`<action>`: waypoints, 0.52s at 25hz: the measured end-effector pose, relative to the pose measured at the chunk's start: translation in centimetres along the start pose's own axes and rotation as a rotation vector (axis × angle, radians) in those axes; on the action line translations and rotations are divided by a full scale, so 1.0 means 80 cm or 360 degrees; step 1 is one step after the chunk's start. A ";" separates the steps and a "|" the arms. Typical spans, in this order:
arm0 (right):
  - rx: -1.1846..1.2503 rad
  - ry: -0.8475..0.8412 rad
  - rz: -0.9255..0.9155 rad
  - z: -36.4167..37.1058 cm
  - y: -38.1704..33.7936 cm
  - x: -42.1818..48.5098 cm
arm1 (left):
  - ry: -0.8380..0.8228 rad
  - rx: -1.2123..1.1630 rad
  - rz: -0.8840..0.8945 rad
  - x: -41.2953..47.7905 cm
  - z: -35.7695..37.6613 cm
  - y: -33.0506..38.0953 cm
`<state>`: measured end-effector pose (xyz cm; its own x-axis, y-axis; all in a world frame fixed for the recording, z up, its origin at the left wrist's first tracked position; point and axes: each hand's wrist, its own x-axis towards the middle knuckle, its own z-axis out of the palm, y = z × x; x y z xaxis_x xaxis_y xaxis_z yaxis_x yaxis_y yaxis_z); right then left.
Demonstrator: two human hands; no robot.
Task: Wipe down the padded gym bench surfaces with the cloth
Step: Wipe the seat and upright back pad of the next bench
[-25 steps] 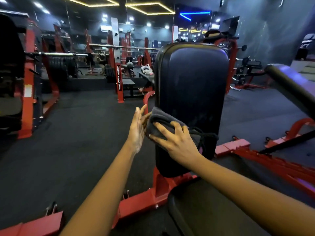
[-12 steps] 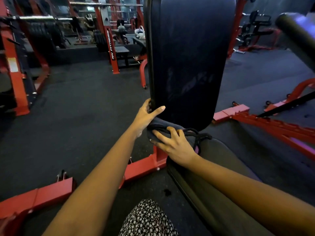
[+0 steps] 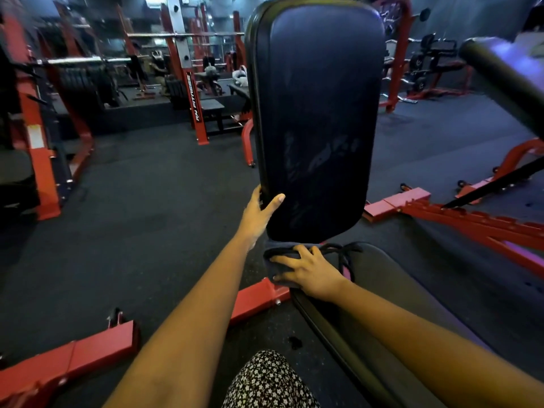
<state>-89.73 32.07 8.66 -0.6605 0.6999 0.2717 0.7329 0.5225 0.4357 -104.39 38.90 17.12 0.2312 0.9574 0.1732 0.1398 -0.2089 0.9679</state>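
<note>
An upright black padded backrest [image 3: 318, 113] stands in front of me, with faint wipe streaks low on its face. My left hand [image 3: 260, 213] grips its lower left edge, thumb on the front and fingers round the side. Below it lies the dark seat pad [image 3: 391, 290]. My right hand [image 3: 309, 270] presses a dark cloth [image 3: 275, 254] flat onto the seat pad's near-left corner, just under the backrest. Dark strings [image 3: 344, 253] trail from the cloth by my wrist.
Red steel frame legs [image 3: 256, 298] spread over the dark rubber floor left and right [image 3: 459, 216]. A black padded roller [image 3: 506, 78] juts in at the upper right. Red racks with barbells [image 3: 188, 83] stand behind. My patterned garment [image 3: 270, 381] shows at the bottom.
My right hand has slid the cloth down off the backrest face onto the seat pad. My left hand has shifted to grip the backrest's lower left edge.
</note>
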 end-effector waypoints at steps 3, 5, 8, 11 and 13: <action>0.0140 0.0056 0.0169 -0.032 0.003 -0.033 | 0.0201 -0.0107 -0.0012 -0.044 0.014 -0.008; 0.0168 0.0105 0.0445 -0.049 0.009 -0.066 | 0.0422 0.0015 0.0021 -0.088 0.037 -0.032; 0.0166 0.0073 0.0796 -0.073 0.029 -0.124 | 0.0277 0.0277 0.0198 -0.134 0.091 -0.060; 0.0186 -0.0148 0.1031 -0.076 0.048 -0.188 | -0.0112 0.0606 0.0351 -0.147 0.150 -0.077; 0.0231 -0.0308 0.1165 -0.064 0.039 -0.223 | -0.0291 0.0866 0.0432 -0.153 0.181 -0.094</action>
<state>-76.50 18.73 9.54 0.0312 0.9575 0.2866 0.9950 -0.0571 0.0823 -94.29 25.85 5.10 0.4814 0.8164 0.3189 0.5114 -0.5571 0.6543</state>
